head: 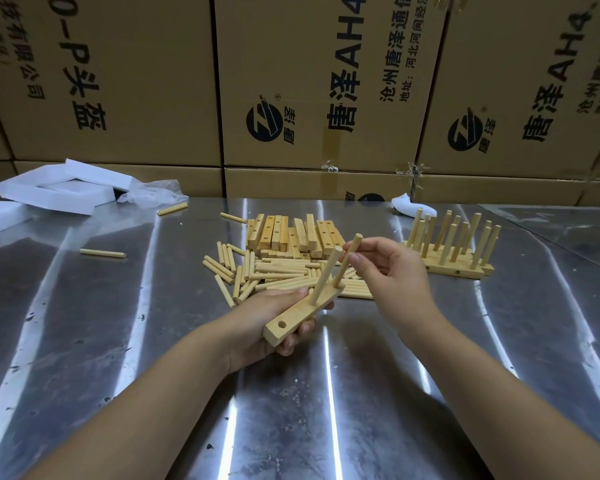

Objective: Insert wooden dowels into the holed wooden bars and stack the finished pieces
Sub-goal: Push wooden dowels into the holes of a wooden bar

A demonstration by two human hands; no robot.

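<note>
We're mid-bar: left hand (257, 323) grips bar (297, 317), right hand (399, 271) pinches second dowel (342, 275), third hole empty; few finished pieces (458, 262) toward the table's right edge, big pile (284, 271) left.

Pale holed bar (300, 312) tilted, two dowels (326, 275) standing in it.

Pale wooden dowels (284, 275), silvery table (118, 341)
</note>
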